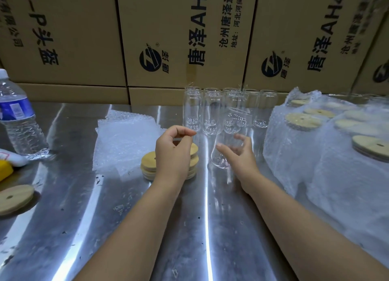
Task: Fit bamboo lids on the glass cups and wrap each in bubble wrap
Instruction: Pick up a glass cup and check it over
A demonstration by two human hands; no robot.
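1. one glass cup (pixel 220 160) is leaning in the right hand (pixel 240 156), whose thumb and fingers are curling loosely round its middle. its base is pointing low, toward the person and slightly left, close over the steel table (pixel 84 217) (touching or not, i cannot tell). its mouth is tipping up and away to the right.
2. the left hand (pixel 174 154) is hovering right over the stack of bamboo lids (pixel 148 165), fingers curled in and thumb tip meeting the forefinger. i cannot tell whether anything is pinched there.
3. the lids are lying just left of the cup, so the left hand is by far the nearer one. i am judging that a lid is going to have to travel right and up to the raised far end of that long axis.
4. counting:
   - about eight bare cups (pixel 212 112) are standing upright in two rows behind the hands (overlapping glass is making this unsure).
   - six or seven lidded, wrapped cups (pixel 294 150) are crowding the right side.
   - one pile of bubble wrap sheets (pixel 126 139) is lying left of the lids.
   - one loose lid (pixel 14 198) is sitting near the left edge.
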